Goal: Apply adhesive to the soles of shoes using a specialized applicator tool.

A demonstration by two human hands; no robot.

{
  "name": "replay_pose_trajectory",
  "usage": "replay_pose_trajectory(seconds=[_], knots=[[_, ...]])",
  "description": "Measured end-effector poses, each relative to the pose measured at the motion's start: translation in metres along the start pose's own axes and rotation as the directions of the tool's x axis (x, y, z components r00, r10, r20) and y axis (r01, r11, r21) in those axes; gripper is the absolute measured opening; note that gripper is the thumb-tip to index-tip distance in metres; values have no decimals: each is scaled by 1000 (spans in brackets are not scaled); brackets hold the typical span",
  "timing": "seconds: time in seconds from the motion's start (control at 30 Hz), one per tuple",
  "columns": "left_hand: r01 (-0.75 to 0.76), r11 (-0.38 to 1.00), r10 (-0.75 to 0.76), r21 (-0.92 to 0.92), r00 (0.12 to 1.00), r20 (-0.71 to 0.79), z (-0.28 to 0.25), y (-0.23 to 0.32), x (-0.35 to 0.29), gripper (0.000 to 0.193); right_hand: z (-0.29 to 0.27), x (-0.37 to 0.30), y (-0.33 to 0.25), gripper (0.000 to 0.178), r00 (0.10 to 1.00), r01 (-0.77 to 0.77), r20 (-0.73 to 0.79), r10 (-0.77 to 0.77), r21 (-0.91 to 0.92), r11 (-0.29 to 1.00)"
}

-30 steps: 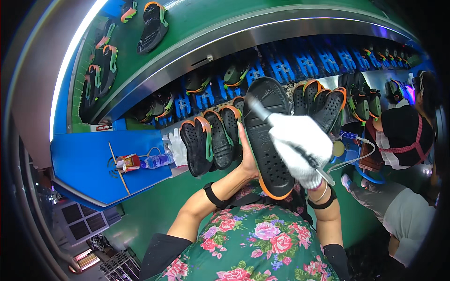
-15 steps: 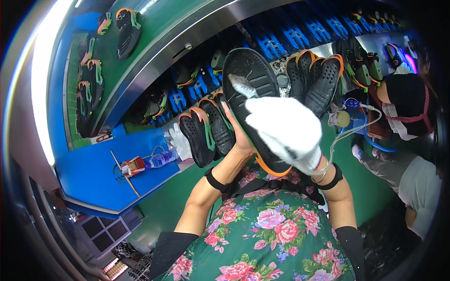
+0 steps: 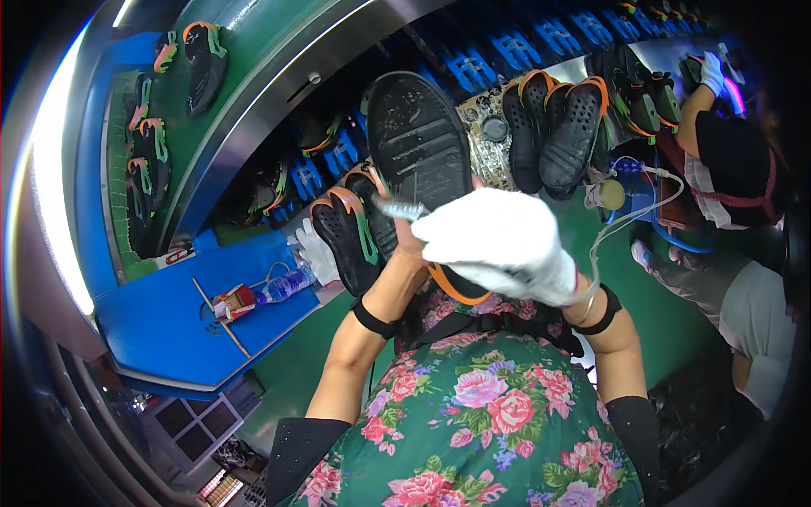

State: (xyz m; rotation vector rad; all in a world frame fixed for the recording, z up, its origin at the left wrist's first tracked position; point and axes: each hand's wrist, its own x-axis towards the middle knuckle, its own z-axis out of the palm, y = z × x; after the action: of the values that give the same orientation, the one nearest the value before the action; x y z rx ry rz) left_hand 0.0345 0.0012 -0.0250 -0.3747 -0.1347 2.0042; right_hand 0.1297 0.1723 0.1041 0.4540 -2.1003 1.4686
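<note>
My left hand (image 3: 410,247) is bare and grips a black clog (image 3: 420,144) from its left edge and underneath. The clog's broad ridged face is turned toward me, and an orange band shows at its near end. My right hand (image 3: 490,241), in a white glove, is closed on a small brush (image 3: 400,208) whose handle the glove hides. The brush head lies over the clog's left edge, close to my left fingers; whether it touches is unclear. Just left of my left hand stand black clogs (image 3: 344,245) with orange and green trim.
More black clogs (image 3: 574,139) stand right of a small round lid (image 3: 495,128). A blue table (image 3: 160,325) bears a plastic bottle (image 3: 285,285) and a stick (image 3: 221,317). Hoses hang by a yellowish cup (image 3: 610,195). At right, a co-worker's gloved hand (image 3: 712,74) reaches toward the shoes.
The clog has shifted left and turned its face more squarely toward me. My right hand and the brush have moved left and down, from mid-face to its left edge.
</note>
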Motion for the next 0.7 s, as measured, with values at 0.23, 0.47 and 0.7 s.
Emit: replay_pose_trajectory(seconds=[0.23,0.47,0.7], knots=[[-70,859,-25,507,984,179,51,-12,10,121,13,-14,-3,29,961,-276,30,276,196,941],[-185,875,252,448,963,-95,70,-14,11,118,-11,-4,4,35,998,-33,43,40,-141,989],[-27,880,-18,474,996,91,69,2,15,117,0,-5,-7,30,997,-2,79,4,-23,1000]])
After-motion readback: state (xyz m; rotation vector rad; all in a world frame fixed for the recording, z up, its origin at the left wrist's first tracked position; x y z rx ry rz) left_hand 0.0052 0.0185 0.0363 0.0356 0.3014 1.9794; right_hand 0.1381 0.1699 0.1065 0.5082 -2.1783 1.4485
